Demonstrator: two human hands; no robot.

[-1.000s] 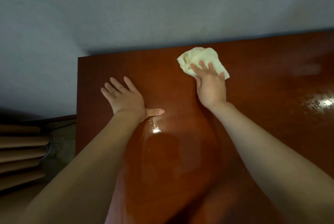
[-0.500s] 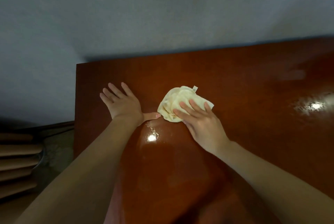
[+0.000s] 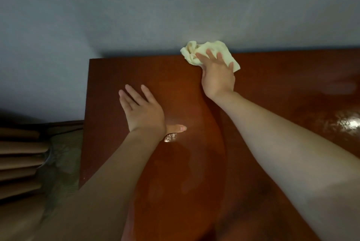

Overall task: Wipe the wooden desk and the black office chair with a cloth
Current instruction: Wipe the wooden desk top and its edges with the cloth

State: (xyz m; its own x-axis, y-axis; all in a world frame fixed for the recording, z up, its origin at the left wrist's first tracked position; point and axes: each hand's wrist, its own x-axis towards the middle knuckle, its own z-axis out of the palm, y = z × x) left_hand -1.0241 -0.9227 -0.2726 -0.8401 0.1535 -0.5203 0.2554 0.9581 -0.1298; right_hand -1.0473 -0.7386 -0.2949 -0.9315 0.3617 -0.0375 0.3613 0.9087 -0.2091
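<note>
The right hand (image 3: 217,77), fingers spread, presses the bunched cloth (image 3: 196,51) at the counter's (image 3: 292,85) far edge, 12 o'clock, by the wall (image 3: 175,7). The left hand (image 3: 144,114) rests flat and spread at 9 o'clock. Pushing further could tip the cloth off the edge, and the bare palm may smudge the gloss.

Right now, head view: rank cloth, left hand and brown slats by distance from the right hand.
1. Cloth, under the right hand at the back edge of the desk.
2. Left hand, on the desk, leftward.
3. Brown slats, off the desk, far left.
</note>
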